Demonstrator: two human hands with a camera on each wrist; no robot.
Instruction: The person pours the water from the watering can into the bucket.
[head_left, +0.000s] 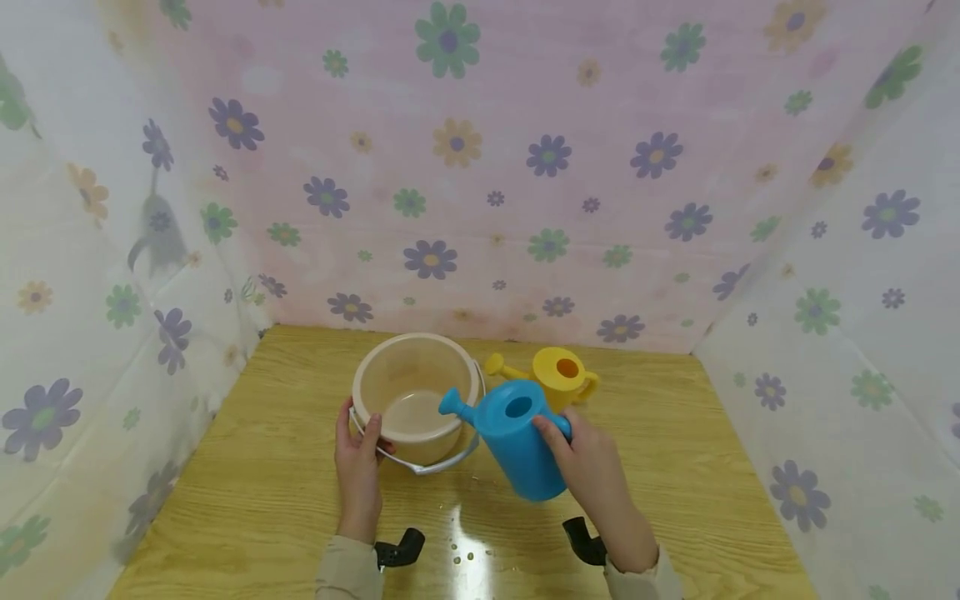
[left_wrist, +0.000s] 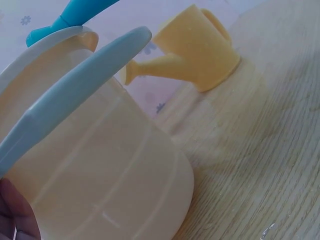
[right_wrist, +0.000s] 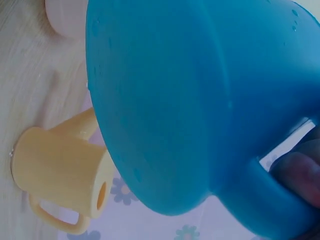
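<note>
My right hand grips the handle of a blue watering can, which is tilted to the left with its spout head over the right rim of a beige bucket. At the bucket's near left side my left hand holds the rim, the thumb on the near wall and the fingers around the outside. The bucket's pale handle hangs down along its front. Droplets dot the blue can's side in the right wrist view. No stream of water shows at the spout.
A yellow watering can stands behind the blue one, its spout pointing left. Wet spots and small greenish bits lie on the wooden table near its front. Flowered cloth walls the back and both sides.
</note>
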